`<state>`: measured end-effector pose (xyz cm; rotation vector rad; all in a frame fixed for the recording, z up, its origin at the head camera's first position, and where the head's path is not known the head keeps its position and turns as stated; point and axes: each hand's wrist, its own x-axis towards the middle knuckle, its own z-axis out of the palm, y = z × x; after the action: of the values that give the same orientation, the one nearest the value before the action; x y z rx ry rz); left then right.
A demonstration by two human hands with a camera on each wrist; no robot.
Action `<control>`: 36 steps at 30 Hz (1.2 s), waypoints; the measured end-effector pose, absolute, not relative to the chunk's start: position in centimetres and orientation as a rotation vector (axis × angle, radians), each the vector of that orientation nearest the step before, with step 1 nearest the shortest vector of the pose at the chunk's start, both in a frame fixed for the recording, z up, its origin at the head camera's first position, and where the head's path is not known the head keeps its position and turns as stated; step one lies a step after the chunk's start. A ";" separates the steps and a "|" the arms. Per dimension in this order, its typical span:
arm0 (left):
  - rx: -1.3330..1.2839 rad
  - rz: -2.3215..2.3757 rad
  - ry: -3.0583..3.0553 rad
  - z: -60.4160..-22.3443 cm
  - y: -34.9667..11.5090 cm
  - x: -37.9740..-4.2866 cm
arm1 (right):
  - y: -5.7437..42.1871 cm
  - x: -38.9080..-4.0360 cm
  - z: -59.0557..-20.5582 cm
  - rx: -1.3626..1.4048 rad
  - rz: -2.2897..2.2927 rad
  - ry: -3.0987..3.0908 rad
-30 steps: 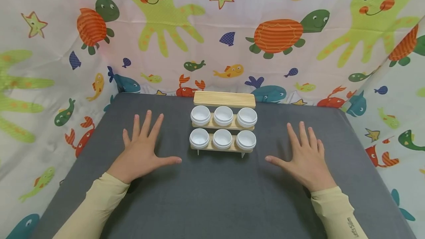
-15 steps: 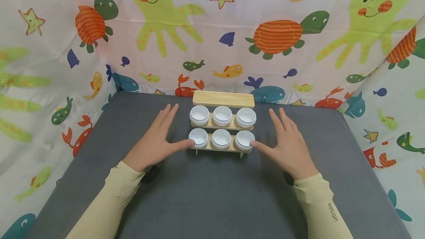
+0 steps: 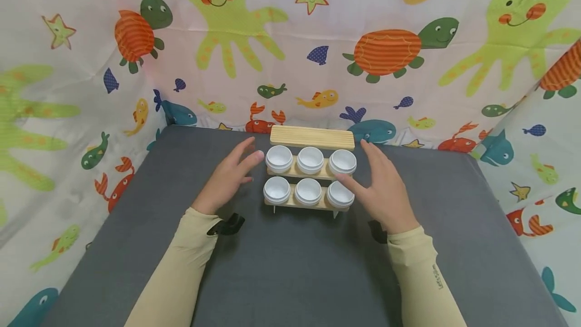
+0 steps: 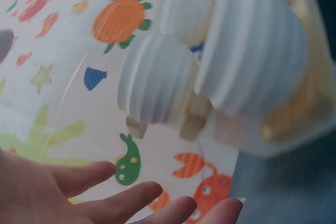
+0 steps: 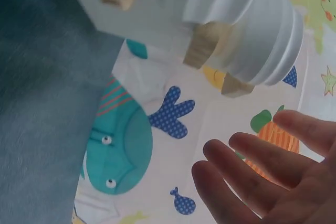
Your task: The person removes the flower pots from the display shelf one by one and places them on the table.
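Loosely spread, holding nothing, left hand [image 3: 224,179] and right hand [image 3: 386,193] flank six empty bowls [image 3: 308,192].

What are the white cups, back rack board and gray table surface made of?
White cups: ceramic or plastic, can't tell; smooth, white, ridged walls.
Back rack board: likely wood, matte; pale tan with lengthwise lines.
Gray table surface: probably fabric, matte; no glare, faint texture.

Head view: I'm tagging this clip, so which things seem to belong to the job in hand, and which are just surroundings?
Likely the job, being close together:
left hand
right hand
six white cups
tiered stand with wooden shelves

Likely just surroundings:
grey table covering
sea-creature cloth
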<state>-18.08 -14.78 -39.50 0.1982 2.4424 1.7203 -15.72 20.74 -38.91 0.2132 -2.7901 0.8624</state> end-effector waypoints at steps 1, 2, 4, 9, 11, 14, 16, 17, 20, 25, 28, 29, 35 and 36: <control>0.173 1.786 2.385 -39.6 -14.6 -18.4 | 20.7 -15.8 -38.9 0.208 0.886 -2.776; 0.141 1.850 2.328 -39.8 -14.3 -18.6 | 20.6 -15.9 -38.9 0.203 0.907 -2.761; 0.061 1.939 2.242 -40.3 -14.0 -19.1 | 20.5 -16.0 -39.0 0.191 0.935 -2.739; -0.087 1.964 2.098 -41.6 -13.4 -19.5 | 20.6 -16.1 -39.8 0.153 0.953 -2.705; -0.107 1.939 2.061 -42.1 -13.3 -19.7 | 20.7 -16.2 -40.0 0.143 0.954 -2.689; -0.102 1.901 2.031 -42.6 -13.3 -19.8 | 20.9 -16.3 -39.9 0.141 0.961 -2.675; -0.094 1.883 2.021 -42.8 -13.3 -19.9 | 20.8 -16.3 -39.7 0.146 0.969 -2.673; -0.089 1.873 2.019 -42.9 -13.3 -20.0 | 20.8 -16.3 -39.6 0.149 0.975 -2.672; -0.084 1.844 2.030 -43.1 -13.3 -20.1 | 20.6 -16.3 -39.4 0.166 1.011 -2.656; -0.090 1.804 2.063 -43.4 -13.0 -20.3 | 20.1 -16.4 -39.4 0.215 1.052 -2.622; -0.085 1.793 2.077 -43.6 -12.8 -20.3 | 19.8 -16.4 -39.6 0.227 1.045 -2.621; -0.086 1.795 2.080 -43.7 -12.8 -20.3 | 19.6 -16.4 -39.7 0.233 1.037 -2.624; -0.071 1.836 2.079 -43.9 -12.9 -20.4 | 19.1 -16.8 -40.1 0.255 1.001 -2.612; -0.068 1.841 2.074 -43.9 -12.9 -20.4 | 19.1 -16.8 -40.1 0.254 1.001 -2.607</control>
<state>-20.43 -12.89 -43.88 -0.0681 2.0742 1.8406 -16.82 19.12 -40.15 0.2538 -2.6065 1.0005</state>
